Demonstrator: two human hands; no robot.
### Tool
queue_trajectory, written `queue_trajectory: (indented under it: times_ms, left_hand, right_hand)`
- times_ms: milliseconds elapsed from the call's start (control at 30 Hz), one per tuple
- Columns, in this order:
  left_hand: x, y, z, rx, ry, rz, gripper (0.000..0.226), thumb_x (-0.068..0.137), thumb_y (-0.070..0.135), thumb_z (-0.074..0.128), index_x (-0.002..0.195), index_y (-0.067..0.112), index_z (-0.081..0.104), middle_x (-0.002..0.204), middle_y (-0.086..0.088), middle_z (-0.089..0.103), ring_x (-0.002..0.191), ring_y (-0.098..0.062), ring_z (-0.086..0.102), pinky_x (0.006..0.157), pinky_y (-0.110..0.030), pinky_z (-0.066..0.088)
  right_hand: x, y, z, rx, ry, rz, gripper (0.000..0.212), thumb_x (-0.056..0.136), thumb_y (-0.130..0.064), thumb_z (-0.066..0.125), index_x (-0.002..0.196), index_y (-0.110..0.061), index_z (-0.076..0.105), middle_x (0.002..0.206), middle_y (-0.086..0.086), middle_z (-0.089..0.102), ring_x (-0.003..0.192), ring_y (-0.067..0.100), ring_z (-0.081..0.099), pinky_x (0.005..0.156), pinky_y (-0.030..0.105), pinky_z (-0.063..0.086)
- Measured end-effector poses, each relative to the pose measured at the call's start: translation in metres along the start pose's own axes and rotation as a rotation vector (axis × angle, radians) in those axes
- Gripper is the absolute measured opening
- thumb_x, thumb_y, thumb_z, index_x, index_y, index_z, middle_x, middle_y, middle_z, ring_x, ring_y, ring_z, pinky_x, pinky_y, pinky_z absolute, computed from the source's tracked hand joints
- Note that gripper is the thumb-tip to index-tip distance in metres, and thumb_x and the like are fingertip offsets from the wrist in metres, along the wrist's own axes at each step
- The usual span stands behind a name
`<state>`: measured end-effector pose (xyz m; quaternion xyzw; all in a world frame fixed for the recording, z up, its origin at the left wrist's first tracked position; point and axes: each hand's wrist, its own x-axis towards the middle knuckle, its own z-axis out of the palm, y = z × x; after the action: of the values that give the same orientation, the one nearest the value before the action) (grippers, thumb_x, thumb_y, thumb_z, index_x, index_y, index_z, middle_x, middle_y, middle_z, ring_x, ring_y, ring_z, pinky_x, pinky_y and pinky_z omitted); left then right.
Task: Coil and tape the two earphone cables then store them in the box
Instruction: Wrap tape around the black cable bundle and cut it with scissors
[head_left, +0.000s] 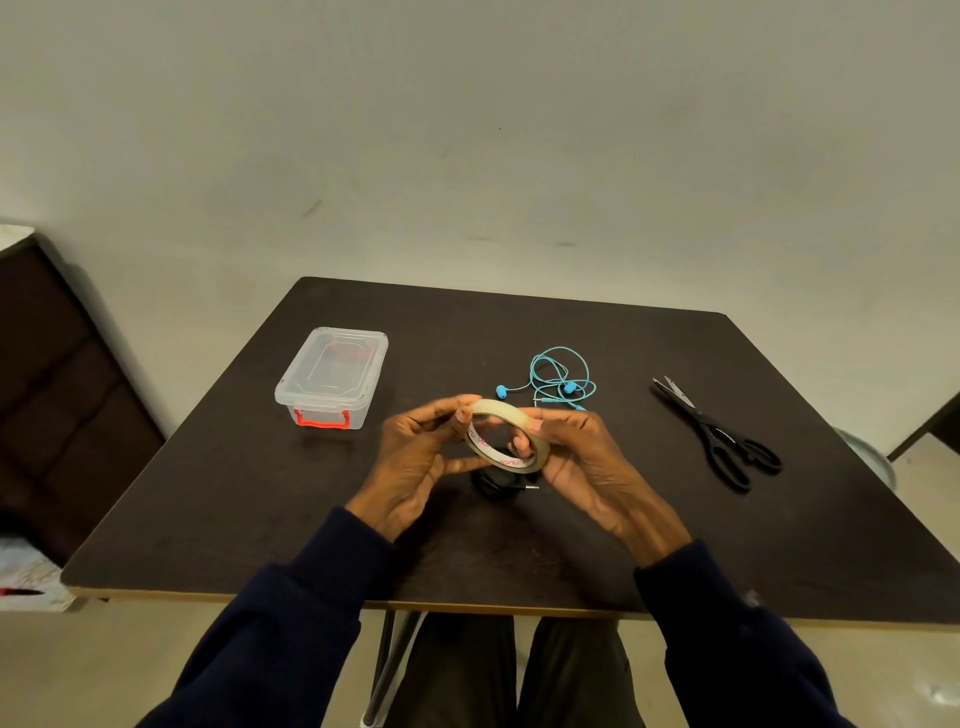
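Observation:
Both my hands hold a roll of clear tape above the middle of the dark table. My left hand pinches the roll's left rim with thumb and fingers. My right hand grips its right side. Under the roll a coiled black earphone cable lies on the table, partly hidden, its plug end poking out. A loose blue earphone cable lies just beyond my hands. The clear plastic box with a red latch stands closed at the left.
Black scissors lie on the table's right side. A dark cabinet stands at the left, beside the table. The wall runs close behind the table's far edge.

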<state>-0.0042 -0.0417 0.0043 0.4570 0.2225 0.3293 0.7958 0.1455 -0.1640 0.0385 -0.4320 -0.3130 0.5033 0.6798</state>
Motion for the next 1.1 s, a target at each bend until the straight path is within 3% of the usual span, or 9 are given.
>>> queue_trajectory:
  times_ms: [133,267,367,567,667,800,1000,1100]
  left_hand:
    - [-0.002,0.000,0.000,0.031,0.024,0.025,0.026,0.073,0.019,0.077,0.098,0.013,0.079,0.113,-0.012,0.075,0.108,-0.028,0.072,0.079,-0.053,0.062]
    - [-0.004,0.001,0.001,0.138,0.042,0.144,0.032,0.072,0.021,0.079,0.103,0.012,0.076,0.109,-0.008,0.077,0.104,-0.025,0.073,0.073,-0.041,0.063]
    - [-0.005,0.000,0.001,0.157,0.049,0.180,0.031,0.073,0.019,0.078,0.102,0.011,0.076,0.107,-0.006,0.077,0.103,-0.024,0.074,0.071,-0.037,0.062]
    - [-0.003,-0.003,0.001,0.058,0.047,0.116,0.022,0.072,0.018,0.078,0.093,0.018,0.081,0.111,-0.008,0.076,0.106,-0.026,0.072,0.077,-0.048,0.063]
    - [-0.003,-0.002,0.001,0.008,0.039,0.080,0.023,0.070,0.020,0.079,0.093,0.018,0.082,0.113,-0.010,0.075,0.109,-0.028,0.071,0.076,-0.050,0.062]
    - [-0.003,-0.003,-0.001,-0.096,-0.006,0.003,0.023,0.075,0.015,0.076,0.097,0.013,0.081,0.116,-0.014,0.074,0.110,-0.030,0.071,0.073,-0.049,0.061]
    - [-0.003,-0.001,0.000,-0.118,-0.028,-0.025,0.023,0.076,0.012,0.075,0.098,0.011,0.079,0.118,-0.016,0.073,0.109,-0.032,0.071,0.073,-0.049,0.061]
    - [-0.005,0.001,0.000,-0.094,-0.015,-0.009,0.023,0.074,0.013,0.075,0.096,0.011,0.080,0.116,-0.016,0.073,0.107,-0.032,0.072,0.071,-0.048,0.062]
  right_hand:
    - [0.005,0.005,-0.005,-0.036,0.049,0.000,0.024,0.091,0.008,0.050,0.100,0.011,0.072,0.082,0.023,0.062,0.065,0.016,0.061,0.067,0.026,0.055]
    - [0.010,0.010,-0.004,-0.106,0.131,-0.035,0.024,0.087,0.003,0.057,0.099,0.024,0.062,0.075,0.022,0.060,0.056,0.013,0.050,0.063,0.028,0.044]
    - [0.008,0.009,-0.001,-0.115,0.136,-0.026,0.024,0.081,0.000,0.058,0.089,0.021,0.065,0.071,0.018,0.069,0.054,0.012,0.049,0.061,0.026,0.044]
    - [0.005,0.004,-0.001,-0.126,0.087,0.008,0.029,0.091,0.013,0.038,0.104,0.028,0.059,0.082,0.019,0.071,0.061,0.015,0.050,0.068,0.029,0.042]
    - [0.003,0.002,0.000,-0.139,0.067,0.017,0.032,0.091,0.015,0.034,0.112,0.028,0.055,0.072,0.011,0.068,0.064,0.015,0.050,0.068,0.027,0.044]
    - [0.000,-0.001,-0.001,-0.114,0.048,0.026,0.035,0.091,0.014,0.035,0.116,0.019,0.060,0.070,0.014,0.056,0.066,0.014,0.054,0.068,0.025,0.047]
    - [0.000,-0.002,0.001,-0.056,0.096,0.032,0.032,0.091,0.014,0.039,0.117,0.024,0.057,0.073,0.018,0.059,0.073,0.023,0.051,0.078,0.036,0.044]
    - [0.000,0.001,0.002,-0.065,0.102,0.046,0.035,0.090,0.012,0.043,0.120,0.027,0.051,0.063,0.012,0.060,0.064,0.017,0.052,0.074,0.032,0.043]
